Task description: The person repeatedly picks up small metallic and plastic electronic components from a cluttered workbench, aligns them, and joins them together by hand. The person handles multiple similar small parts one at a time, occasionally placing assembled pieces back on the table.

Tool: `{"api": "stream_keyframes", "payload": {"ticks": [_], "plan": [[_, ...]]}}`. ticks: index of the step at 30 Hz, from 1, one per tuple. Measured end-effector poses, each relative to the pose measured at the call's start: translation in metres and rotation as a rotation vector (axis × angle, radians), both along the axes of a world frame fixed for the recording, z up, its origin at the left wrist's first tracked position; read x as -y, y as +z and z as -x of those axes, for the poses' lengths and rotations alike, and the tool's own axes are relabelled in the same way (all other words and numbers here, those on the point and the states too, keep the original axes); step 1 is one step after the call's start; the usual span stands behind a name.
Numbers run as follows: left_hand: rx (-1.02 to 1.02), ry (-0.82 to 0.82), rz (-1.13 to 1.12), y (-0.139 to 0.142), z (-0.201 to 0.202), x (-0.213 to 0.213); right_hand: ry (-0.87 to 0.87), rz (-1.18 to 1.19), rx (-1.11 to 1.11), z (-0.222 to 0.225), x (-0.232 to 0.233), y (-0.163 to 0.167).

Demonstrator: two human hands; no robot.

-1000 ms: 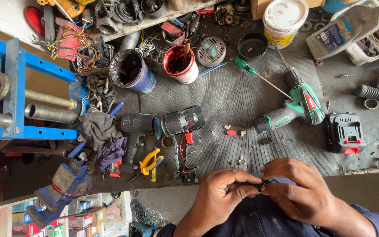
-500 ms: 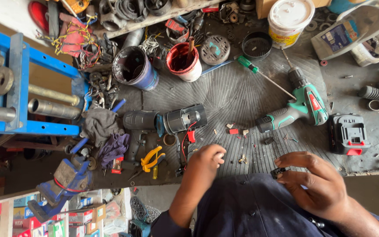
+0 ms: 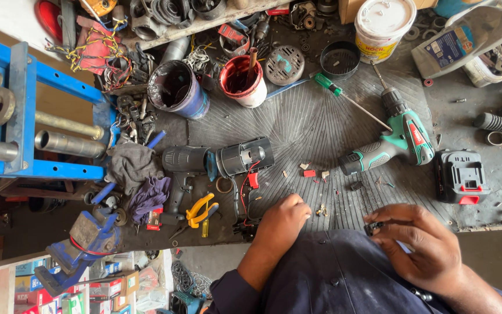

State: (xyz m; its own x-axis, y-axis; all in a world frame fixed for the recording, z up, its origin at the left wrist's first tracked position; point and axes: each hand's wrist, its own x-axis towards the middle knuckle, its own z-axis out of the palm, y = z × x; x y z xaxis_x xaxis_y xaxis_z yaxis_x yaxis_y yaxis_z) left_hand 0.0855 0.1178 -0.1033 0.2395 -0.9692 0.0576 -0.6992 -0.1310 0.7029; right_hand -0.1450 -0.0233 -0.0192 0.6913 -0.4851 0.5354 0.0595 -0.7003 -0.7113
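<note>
We see left hand [image 3: 283,224] resting on ribbed black rubber bench mat [image 3: 309,125], fingers curled under, holding nothing we can make out. Right hand [image 3: 419,247] pinches small black plastic part [image 3: 373,228] between thumb and fingertips, near bench edge. Dismantled black cordless drill body [image 3: 222,160], red wires trailing, lies near left hand. Green cordless drill [image 3: 393,142] sits beyond right hand.

A dismantled drill [image 3: 219,163] is laid left of the cordless drill [image 3: 393,142] on the surface [image 3: 315,125]; a battery [image 3: 459,175] is set right.

Repair workshop, cluttered workbench [image 3: 321,128], cordless drill [image 3: 393,142], vise [image 3: 82,244]
</note>
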Motion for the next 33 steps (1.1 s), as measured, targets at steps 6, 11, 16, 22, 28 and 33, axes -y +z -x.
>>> {"api": "stream_keyframes", "payload": {"ticks": [6, 11, 16, 22, 28, 33], "plan": [[-0.547, 0.021, -0.114, 0.049, 0.005, 0.003, 0.127, 0.023, 0.023, -0.005, -0.012, 0.003], [-1.055, -0.142, -0.149, 0.106, 0.0, -0.033, 0.302, 0.19, -0.011, -0.009, -0.023, 0.012], [-1.156, -0.173, -0.382, 0.12, -0.009, -0.049, 0.501, 0.278, -0.199, -0.007, -0.033, 0.024], [-1.22, -0.258, -0.511, 0.115, -0.031, -0.068, 0.567, 0.276, -0.231, -0.024, -0.055, 0.038], [-1.221, -0.352, -0.59, 0.119, -0.053, -0.085, 0.553, 0.243, -0.255, -0.046, -0.088, 0.055], [-1.178, -0.42, -0.634, 0.122, -0.068, -0.093, 0.534, 0.263, -0.277, -0.056, -0.111, 0.059]]}}
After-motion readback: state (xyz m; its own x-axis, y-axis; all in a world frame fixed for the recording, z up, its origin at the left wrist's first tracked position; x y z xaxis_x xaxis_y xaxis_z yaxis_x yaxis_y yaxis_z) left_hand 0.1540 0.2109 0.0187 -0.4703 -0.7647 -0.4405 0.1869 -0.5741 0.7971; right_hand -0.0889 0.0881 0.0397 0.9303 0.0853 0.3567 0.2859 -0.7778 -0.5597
